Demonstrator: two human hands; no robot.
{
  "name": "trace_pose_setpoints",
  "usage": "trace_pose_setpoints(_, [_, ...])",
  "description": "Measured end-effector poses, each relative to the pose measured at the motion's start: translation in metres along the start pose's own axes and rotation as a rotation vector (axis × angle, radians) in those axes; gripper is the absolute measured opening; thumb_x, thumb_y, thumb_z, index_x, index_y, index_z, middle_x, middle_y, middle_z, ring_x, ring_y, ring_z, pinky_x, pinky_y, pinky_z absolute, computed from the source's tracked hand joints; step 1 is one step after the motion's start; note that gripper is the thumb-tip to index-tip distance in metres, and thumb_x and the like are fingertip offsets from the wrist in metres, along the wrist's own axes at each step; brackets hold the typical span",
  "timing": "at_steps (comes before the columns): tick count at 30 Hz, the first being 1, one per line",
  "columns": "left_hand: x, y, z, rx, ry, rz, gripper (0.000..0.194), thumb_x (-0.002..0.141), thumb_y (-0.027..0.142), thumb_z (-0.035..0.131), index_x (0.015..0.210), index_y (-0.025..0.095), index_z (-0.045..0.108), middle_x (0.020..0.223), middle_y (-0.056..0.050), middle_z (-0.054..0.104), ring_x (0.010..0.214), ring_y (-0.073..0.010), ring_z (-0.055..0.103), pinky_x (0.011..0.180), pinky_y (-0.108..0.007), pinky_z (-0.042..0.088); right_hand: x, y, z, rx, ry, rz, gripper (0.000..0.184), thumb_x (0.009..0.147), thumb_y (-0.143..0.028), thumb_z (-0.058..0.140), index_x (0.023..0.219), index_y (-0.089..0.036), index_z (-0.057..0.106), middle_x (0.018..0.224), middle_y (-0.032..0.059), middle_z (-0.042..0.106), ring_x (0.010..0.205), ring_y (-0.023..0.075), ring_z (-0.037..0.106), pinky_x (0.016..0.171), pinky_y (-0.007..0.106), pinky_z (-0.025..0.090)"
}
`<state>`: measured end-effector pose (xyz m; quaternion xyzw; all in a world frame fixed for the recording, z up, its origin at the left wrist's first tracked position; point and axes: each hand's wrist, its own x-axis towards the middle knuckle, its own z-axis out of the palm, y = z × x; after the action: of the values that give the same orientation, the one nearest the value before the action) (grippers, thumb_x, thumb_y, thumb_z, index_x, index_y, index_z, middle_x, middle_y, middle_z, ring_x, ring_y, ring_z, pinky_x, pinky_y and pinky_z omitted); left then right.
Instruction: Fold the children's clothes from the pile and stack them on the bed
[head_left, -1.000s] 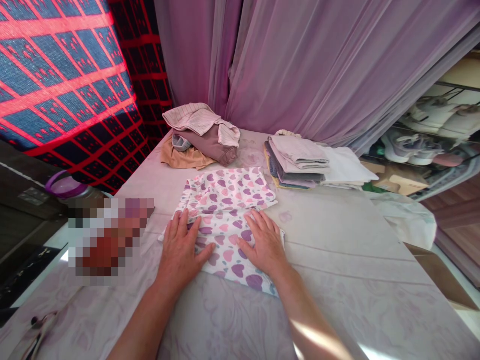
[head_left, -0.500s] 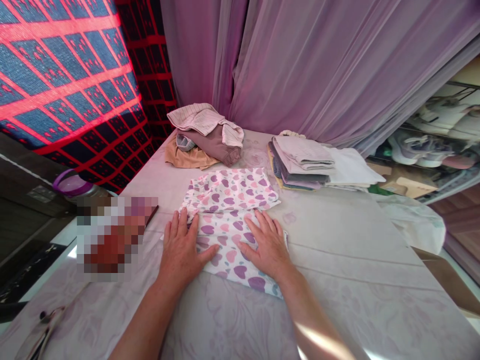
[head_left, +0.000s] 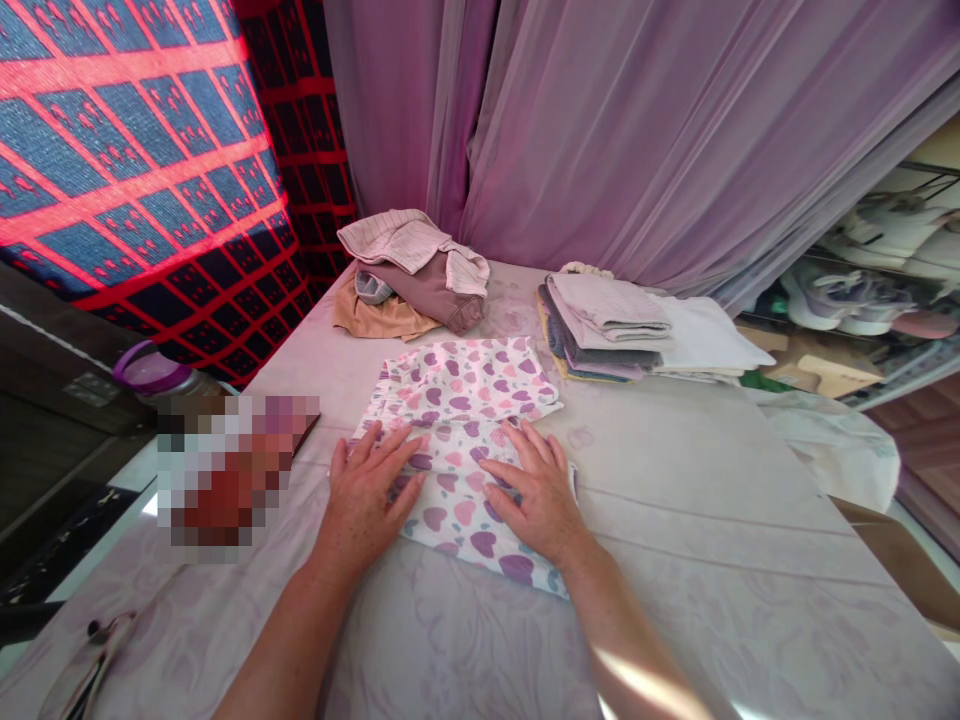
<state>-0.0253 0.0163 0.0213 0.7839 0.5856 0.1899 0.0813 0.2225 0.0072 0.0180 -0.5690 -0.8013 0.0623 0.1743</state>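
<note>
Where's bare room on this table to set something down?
Biggest: table cover between the right hand, folded stack, white cloth and its right edge. Smaller: between the forearms, nearer than the heart-print garment; a narrow gap between rumpled pile and folded stack. Crowded: the middle, left hand and right hand on the garment; left side, pixelated item and cord.

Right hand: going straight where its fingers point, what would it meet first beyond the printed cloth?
Past the cloth, the right hand would probably meet the rumpled pile; depth is unclear.
</note>
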Motion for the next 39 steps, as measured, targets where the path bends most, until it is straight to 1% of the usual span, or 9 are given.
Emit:
trace_pose_setpoints(3, [0.0000,0.0011,-0.0014,0.003,-0.034,0.009,0.036,0.092,0.039,0.047,0.124,0.035,0.063,0.140,-0.003,0.057,0.139,-0.0345,0.039,0.110,-0.068,0.020,-0.0001,0.0013,0.0001,0.032,0.010,-0.005,0.025,0.089,-0.036,0.056,0.107,-0.034,0.073,0.149,0.0051,0.045,0.141,0.0333,0.031,0.111,0.061,0.021])
trace_pose_setpoints(6, [0.0000,0.0015,-0.0013,0.020,-0.045,-0.001,0.031,0.090,0.040,0.051,0.115,0.034,0.068,0.143,-0.005,0.054,0.139,-0.0358,0.038,0.110,-0.069,0.019,0.0000,0.0022,0.0000,0.061,0.022,-0.010,0.024,0.089,-0.035,0.055,0.102,-0.032,0.074,0.147,0.0044,0.047,0.141,0.0330,0.031,0.111,0.060,0.021])
trace_pose_setpoints(10, [0.0006,0.0023,-0.0017,0.033,-0.065,-0.009,0.030,0.089,0.040,0.052,0.114,0.033,0.068,0.147,-0.006,0.050,0.141,-0.0360,0.034,0.110,-0.070,0.018,0.0007,0.0004,-0.0014,0.065,-0.017,-0.001,0.022,0.087,-0.034,0.056,0.101,-0.028,0.071,0.146,0.0059,0.049,0.141,0.0320,0.030,0.112,0.060,0.020])
trace_pose_setpoints(15, [0.0008,0.0024,-0.0017,0.033,-0.072,-0.010,0.030,0.089,0.041,0.053,0.114,0.033,0.068,0.150,-0.005,0.046,0.143,-0.0361,0.030,0.111,-0.069,0.017,0.0019,-0.0028,-0.0020,0.039,-0.083,0.045,0.020,0.084,-0.034,0.059,0.100,-0.023,0.066,0.146,0.0098,0.048,0.143,0.0308,0.028,0.113,0.058,0.019])
trace_pose_setpoints(19, [0.0011,0.0021,-0.0017,0.033,-0.069,-0.018,0.029,0.089,0.042,0.054,0.111,0.033,0.069,0.153,-0.006,0.042,0.144,-0.0369,0.028,0.111,-0.069,0.017,0.0019,-0.0025,-0.0012,0.040,-0.077,0.046,0.018,0.084,-0.034,0.059,0.098,-0.024,0.064,0.146,0.0097,0.049,0.143,0.0299,0.029,0.113,0.058,0.019])
trace_pose_setpoints(28, [0.0026,0.0031,-0.0029,0.022,-0.085,-0.022,0.028,0.089,0.042,0.054,0.110,0.035,0.070,0.153,-0.005,0.042,0.144,-0.0378,0.028,0.110,-0.069,0.016,0.0021,0.0001,-0.0013,0.100,-0.040,0.045,0.013,0.085,-0.032,0.056,0.087,-0.024,0.065,0.144,0.0093,0.052,0.142,0.0306,0.031,0.111,0.059,0.020])
trace_pose_setpoints(32, [0.0021,0.0017,-0.0022,0.003,-0.077,-0.016,0.027,0.089,0.043,0.054,0.109,0.037,0.071,0.152,-0.004,0.043,0.143,-0.0380,0.029,0.110,-0.070,0.015,0.0014,0.0020,0.0007,0.130,-0.014,0.068,0.015,0.085,-0.033,0.055,0.079,-0.023,0.064,0.141,0.0089,0.055,0.141,0.0308,0.034,0.111,0.060,0.021])
trace_pose_setpoints(36, [0.0018,0.0015,-0.0025,0.000,-0.082,-0.013,0.027,0.090,0.044,0.053,0.108,0.038,0.072,0.152,-0.004,0.043,0.144,-0.0378,0.028,0.110,-0.070,0.015,0.0014,0.0039,0.0024,0.146,0.002,0.085,0.023,0.086,-0.034,0.054,0.066,-0.022,0.059,0.139,0.0086,0.057,0.140,0.0313,0.037,0.110,0.060,0.022])
trace_pose_setpoints(39, [0.0018,0.0022,-0.0031,0.005,-0.087,-0.016,0.027,0.090,0.044,0.053,0.108,0.038,0.072,0.153,-0.004,0.043,0.144,-0.0375,0.028,0.110,-0.070,0.015,0.0017,0.0044,0.0029,0.151,0.003,0.085,0.025,0.086,-0.034,0.055,0.064,-0.022,0.058,0.139,0.0089,0.056,0.139,0.0312,0.037,0.110,0.060,0.023])
